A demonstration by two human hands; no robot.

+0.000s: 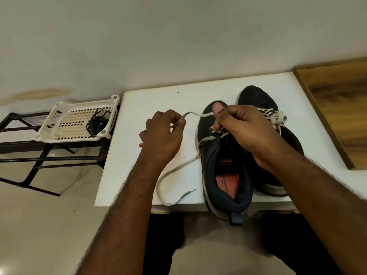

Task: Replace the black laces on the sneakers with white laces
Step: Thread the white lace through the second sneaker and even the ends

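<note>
Two black sneakers stand side by side on the white table [149, 108]. The near sneaker [222, 175] has a white lace [178, 167] partly threaded; one loose end loops over the table to its left. My left hand [162, 135] pinches the lace's other end left of the toe. My right hand [244, 128] pinches the lace over the eyelets of this sneaker. The far sneaker [258, 96], behind my right hand, carries a white lace tied in a bow [278, 118]. The black laces [97, 124] lie bundled in a white basket.
The white perforated basket [59, 124] sits on a black metal rack [23, 151] left of the table. A small red object [141, 144] lies on the table by my left hand. A wooden surface [341, 108] borders the table on the right. My legs show below the table's front edge.
</note>
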